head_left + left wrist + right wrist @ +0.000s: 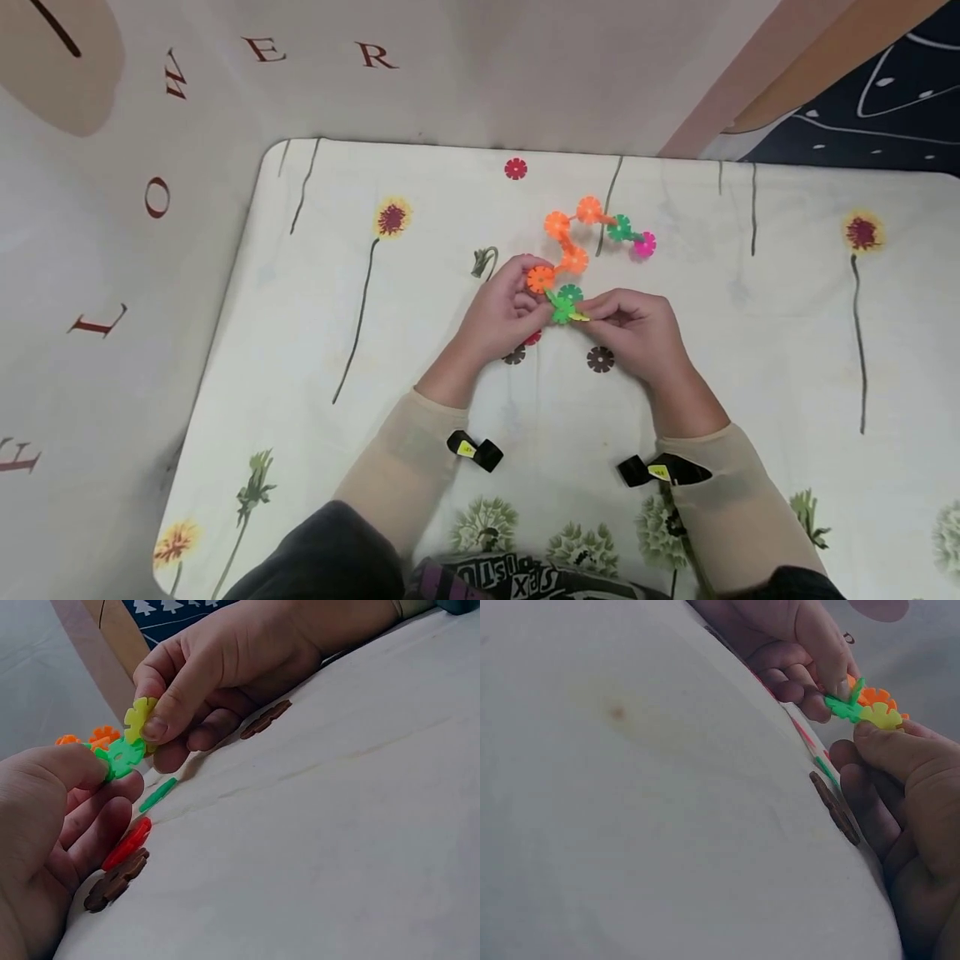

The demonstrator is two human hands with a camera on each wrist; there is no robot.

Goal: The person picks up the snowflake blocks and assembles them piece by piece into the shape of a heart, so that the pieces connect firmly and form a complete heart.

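A chain of notched plastic interlocking discs runs from several orange discs point(588, 210) to a green disc point(619, 227) and a pink disc point(645, 244) at its far end. My left hand point(504, 310) pinches the light green disc point(121, 757) at the near end between thumb and fingers. In my right hand point(636, 329), thumb and fingertips pinch a yellow disc point(138, 718), its edge meeting the light green one. Whether their slots are joined, I cannot tell.
Under the hands, a darker green disc point(157, 795) lies on the flowered cloth. Red point(129, 844) and brown point(118, 881) discs lie by the left hand, another brown disc point(600, 359) near the right. A red disc point(515, 169) sits at the back edge.
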